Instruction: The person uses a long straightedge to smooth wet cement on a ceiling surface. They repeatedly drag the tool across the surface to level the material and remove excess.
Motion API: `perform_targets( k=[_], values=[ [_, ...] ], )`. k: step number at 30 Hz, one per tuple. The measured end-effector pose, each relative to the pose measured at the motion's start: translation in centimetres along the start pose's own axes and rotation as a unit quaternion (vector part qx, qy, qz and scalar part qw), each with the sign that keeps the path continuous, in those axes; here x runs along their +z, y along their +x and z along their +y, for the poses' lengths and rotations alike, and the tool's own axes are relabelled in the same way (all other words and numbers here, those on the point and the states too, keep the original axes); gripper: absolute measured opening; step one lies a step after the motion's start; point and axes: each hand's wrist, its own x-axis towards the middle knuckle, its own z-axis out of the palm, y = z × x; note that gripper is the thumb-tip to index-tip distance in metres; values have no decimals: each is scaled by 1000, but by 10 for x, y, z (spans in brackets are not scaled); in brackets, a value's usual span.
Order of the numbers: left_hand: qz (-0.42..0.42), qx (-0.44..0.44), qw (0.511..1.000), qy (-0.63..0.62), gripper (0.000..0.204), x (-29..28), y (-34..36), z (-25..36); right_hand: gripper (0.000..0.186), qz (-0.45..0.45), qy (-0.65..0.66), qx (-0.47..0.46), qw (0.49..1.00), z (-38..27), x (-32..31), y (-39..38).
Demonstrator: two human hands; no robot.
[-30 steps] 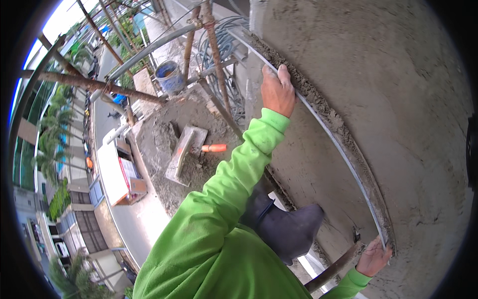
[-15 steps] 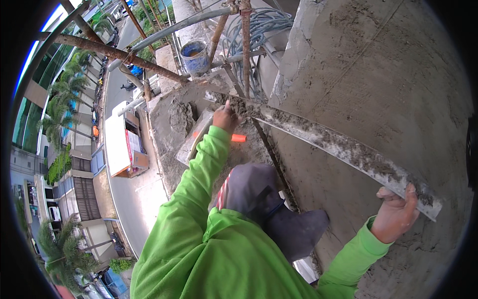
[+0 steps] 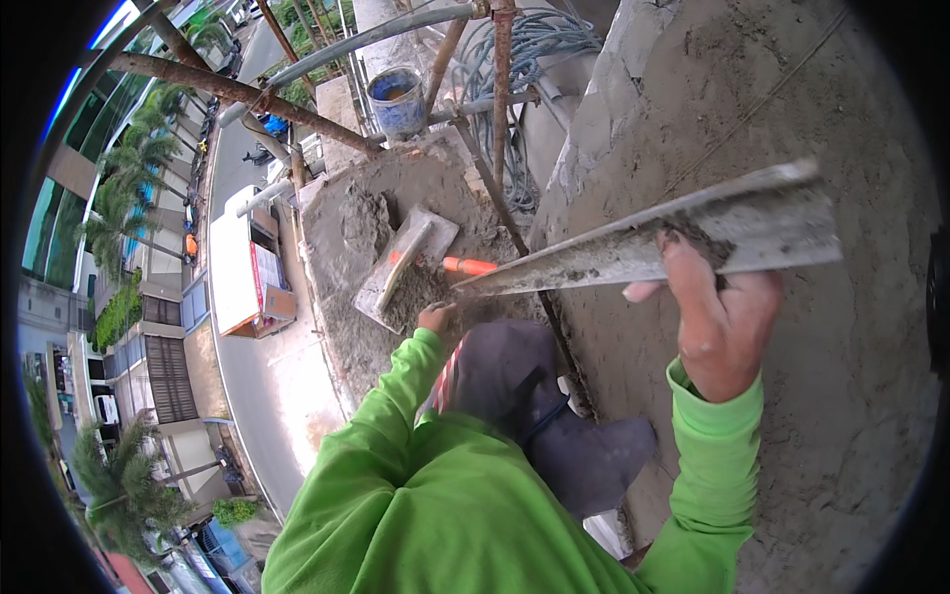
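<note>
A long metal straightedge (image 3: 594, 259), smeared with wet mortar, is gripped by my right hand (image 3: 727, 322) near its wide right end. It slants up to the right before the plastered wall, its narrow tip over the mortar board. My left hand (image 3: 437, 317) is off the bar, low over the board's near edge, fingers loosely bent and seemingly holding nothing. Just beyond it, a plastering float (image 3: 408, 265) with a pale handle lies on the mortar (image 3: 341, 267). Beside it is an orange handle (image 3: 469, 265); the rest of that tool is hidden.
Grey wet plaster covers the wall (image 3: 841, 416) at right. Rusty scaffold pipes (image 3: 237, 94) cross the far left. A blue-stained bucket (image 3: 396, 104) and coiled blue-grey rope (image 3: 524, 49) are at the back. Far below on the left runs a street (image 3: 262, 396) with a white truck (image 3: 242, 267).
My left hand has let go of the straightedge and drawn back toward me. My right hand has moved left and up, swinging the bar so its right end is now raised.
</note>
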Motion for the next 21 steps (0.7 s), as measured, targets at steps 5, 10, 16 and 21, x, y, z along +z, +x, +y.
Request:
perform_targets(
  k=[5,10,16,21],
  values=[
    [141,289,934,157,72,-3,-78,148,10,72,64,43,994,-6,-8,-21],
    [64,495,852,159,85,16,-134,254,11,58,7,54,997,18,-14,-41],
    [44,627,771,98,61,49,-179,318,14,135,-105,23,985,-4,-22,-62],
    [33,570,805,162,54,42,-141,255,16,334,-260,-48,905,-22,-82,-87]
  ],
)
